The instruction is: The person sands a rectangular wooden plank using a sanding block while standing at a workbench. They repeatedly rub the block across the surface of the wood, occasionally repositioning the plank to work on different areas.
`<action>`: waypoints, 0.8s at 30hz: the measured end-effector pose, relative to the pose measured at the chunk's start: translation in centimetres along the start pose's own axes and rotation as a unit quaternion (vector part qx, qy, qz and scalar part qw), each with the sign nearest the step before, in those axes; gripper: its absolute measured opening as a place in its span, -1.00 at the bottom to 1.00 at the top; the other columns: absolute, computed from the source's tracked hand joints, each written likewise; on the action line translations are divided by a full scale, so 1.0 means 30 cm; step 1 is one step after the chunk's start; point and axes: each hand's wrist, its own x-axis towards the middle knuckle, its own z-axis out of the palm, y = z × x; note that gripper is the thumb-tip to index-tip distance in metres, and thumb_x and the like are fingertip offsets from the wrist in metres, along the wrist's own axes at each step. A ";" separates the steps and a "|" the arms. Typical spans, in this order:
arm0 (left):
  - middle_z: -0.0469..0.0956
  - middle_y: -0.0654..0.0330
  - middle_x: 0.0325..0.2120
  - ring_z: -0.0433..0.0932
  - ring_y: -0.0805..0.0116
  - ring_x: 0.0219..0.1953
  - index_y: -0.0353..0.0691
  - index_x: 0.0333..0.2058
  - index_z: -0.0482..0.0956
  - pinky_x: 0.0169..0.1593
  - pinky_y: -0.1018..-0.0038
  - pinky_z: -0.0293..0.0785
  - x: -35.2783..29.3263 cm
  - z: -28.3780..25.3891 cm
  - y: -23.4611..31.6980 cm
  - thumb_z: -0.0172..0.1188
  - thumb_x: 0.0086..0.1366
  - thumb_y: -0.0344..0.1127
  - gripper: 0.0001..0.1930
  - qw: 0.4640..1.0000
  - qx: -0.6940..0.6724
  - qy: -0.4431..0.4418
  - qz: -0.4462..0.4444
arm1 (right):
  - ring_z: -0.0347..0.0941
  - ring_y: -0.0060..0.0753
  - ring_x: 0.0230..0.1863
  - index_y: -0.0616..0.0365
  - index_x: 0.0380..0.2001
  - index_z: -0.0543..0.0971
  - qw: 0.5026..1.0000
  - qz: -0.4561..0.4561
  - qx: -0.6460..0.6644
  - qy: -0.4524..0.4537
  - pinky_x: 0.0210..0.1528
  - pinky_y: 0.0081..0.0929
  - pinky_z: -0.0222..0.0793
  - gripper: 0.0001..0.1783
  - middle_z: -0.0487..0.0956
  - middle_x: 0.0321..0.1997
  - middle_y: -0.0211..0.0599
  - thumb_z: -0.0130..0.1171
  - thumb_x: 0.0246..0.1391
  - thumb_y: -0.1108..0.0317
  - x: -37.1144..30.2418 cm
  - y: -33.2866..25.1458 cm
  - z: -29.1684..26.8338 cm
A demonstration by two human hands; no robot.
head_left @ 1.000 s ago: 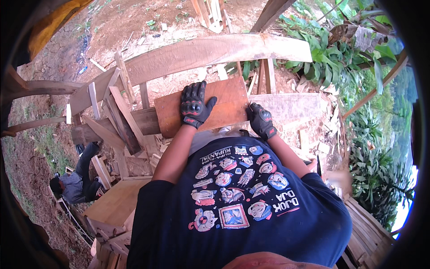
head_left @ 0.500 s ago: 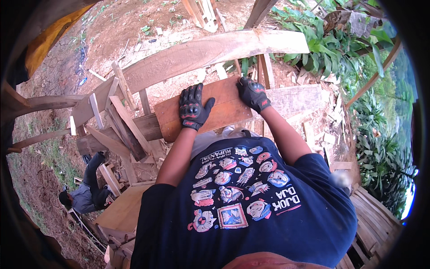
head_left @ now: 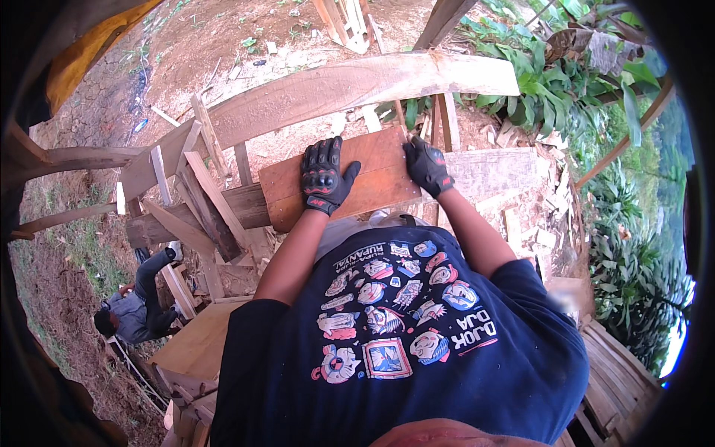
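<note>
A reddish-brown wooden board (head_left: 376, 167) lies across a rough timber beam (head_left: 249, 209) in front of me. My left hand (head_left: 324, 177), in a black glove with red marks, rests flat on the board's left half. Its fingers are stretched out and the thumb stands apart. At the board's right end is my right hand (head_left: 430, 167), gloved alike, with its fingers curled in by the end edge. Whatever those fingers may hold is too small or hidden to make out.
Beyond the board runs a long pale plank (head_left: 313, 88). Upright wood offcuts (head_left: 212, 197) lean at the left. Lower left, another person (head_left: 138, 309) sits low beside a wooden panel (head_left: 197, 339). Wood scraps (head_left: 547, 216) litter the ground at right, near green plants (head_left: 521, 82).
My right hand has shifted a little toward me and to the right along the board's end. The left hand stays flat on the board. The other person's head and arm have moved slightly.
</note>
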 end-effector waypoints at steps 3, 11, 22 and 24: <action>0.54 -0.06 0.30 0.41 -0.13 0.39 -0.22 0.41 0.45 0.54 -0.08 0.17 0.016 0.004 0.007 0.26 0.41 0.24 -0.20 1.000 0.000 0.006 0.009 | 0.64 0.40 -0.04 0.17 -0.09 0.64 0.999 -0.015 0.032 0.014 0.01 0.21 0.52 -0.58 0.71 -0.13 0.25 0.01 0.50 0.03 0.177 0.023 -0.019; 0.56 -0.09 0.25 0.46 -0.08 0.34 -0.26 0.35 0.48 0.50 -0.05 0.24 0.010 -0.030 0.016 0.29 0.42 0.18 -0.26 1.000 -0.002 0.007 0.021 | 0.68 0.30 -0.08 0.15 -0.05 0.63 0.999 -0.017 -0.012 -0.027 0.00 0.14 0.58 -0.66 0.73 -0.12 0.15 0.04 0.50 0.12 -0.103 0.020 -0.006; 0.54 -0.09 0.28 0.43 -0.11 0.37 -0.25 0.39 0.45 0.52 -0.08 0.21 0.009 -0.015 0.022 0.25 0.43 0.22 -0.23 0.999 0.024 0.006 0.025 | 0.68 0.26 -0.07 0.12 -0.12 0.64 1.000 -0.005 -0.020 -0.013 -0.01 0.13 0.57 -0.67 0.72 -0.11 0.11 0.04 0.48 0.11 -0.148 0.029 0.019; 0.54 -0.08 0.29 0.42 -0.12 0.37 -0.25 0.39 0.45 0.53 -0.09 0.20 0.013 -0.014 0.016 0.24 0.43 0.23 -0.22 1.000 0.014 0.004 0.020 | 0.69 0.27 -0.08 0.13 -0.13 0.65 1.000 -0.008 -0.018 -0.006 -0.02 0.14 0.59 -0.65 0.73 -0.11 0.12 0.02 0.48 0.09 -0.069 0.020 0.009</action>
